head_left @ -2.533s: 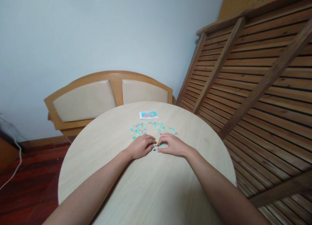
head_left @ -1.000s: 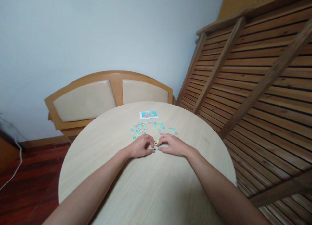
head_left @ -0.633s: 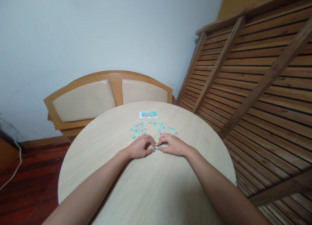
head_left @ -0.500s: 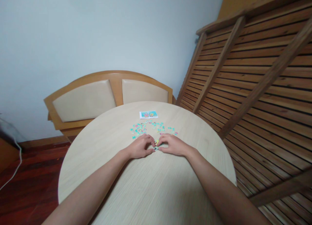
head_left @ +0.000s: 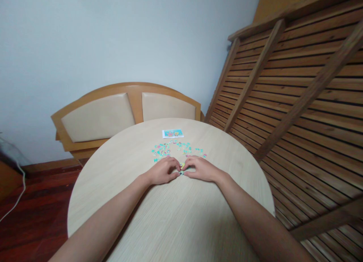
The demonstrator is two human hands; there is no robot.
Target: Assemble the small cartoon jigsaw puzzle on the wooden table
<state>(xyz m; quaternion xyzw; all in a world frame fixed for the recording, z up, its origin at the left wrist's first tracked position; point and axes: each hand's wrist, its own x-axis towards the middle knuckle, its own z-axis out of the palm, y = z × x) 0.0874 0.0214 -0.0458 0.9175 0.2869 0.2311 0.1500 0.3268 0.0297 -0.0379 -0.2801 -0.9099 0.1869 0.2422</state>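
The left hand (head_left: 163, 170) and right hand (head_left: 200, 168) curl together, thumbs slightly apart from fingers, tips at a small puzzle cluster (head_left: 182, 166) between them; whether either grips it, I cannot tell. The round table's (head_left: 113, 167) wood-grain top stretches wide to curved edges. Knobbed loose pieces (head_left: 162, 149) lie beyond, before a flat picture card (head_left: 173, 133).

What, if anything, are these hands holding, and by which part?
The left hand and right hand seem to touch small puzzle pieces from opposite sides; whether they actually grip them, I can't tell.
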